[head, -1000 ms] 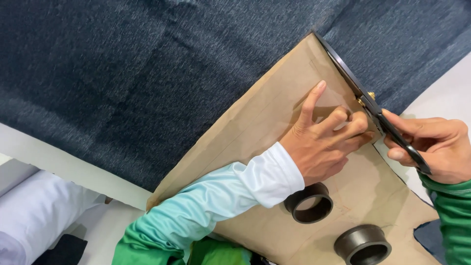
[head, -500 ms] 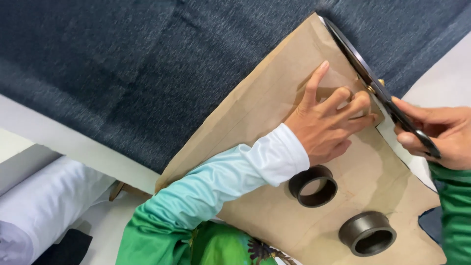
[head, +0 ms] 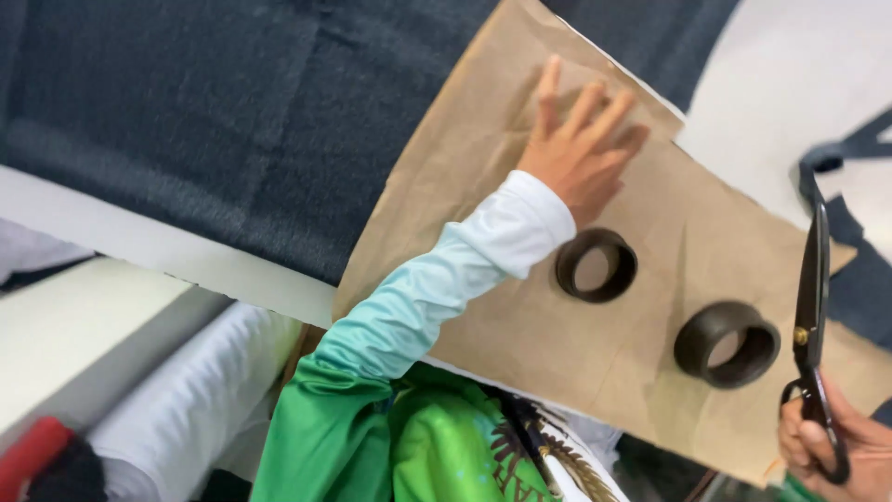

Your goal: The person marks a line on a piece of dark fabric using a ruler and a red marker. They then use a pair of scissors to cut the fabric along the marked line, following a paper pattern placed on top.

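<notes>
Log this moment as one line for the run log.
left hand: flat on brown paper pattern | right hand: holds black scissors | two dark rings on pattern | dark fabric beneath

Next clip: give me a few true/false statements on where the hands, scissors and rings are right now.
1. The left hand lies flat on the brown paper. True.
2. The right hand holds scissors. True.
3. The scissors are cutting through the paper's middle. False: they are at its right edge, blades together.
4. Three rings sit on the paper. False: two, a near ring and a far ring.
5. The paper lies over dark fabric. True.
</notes>
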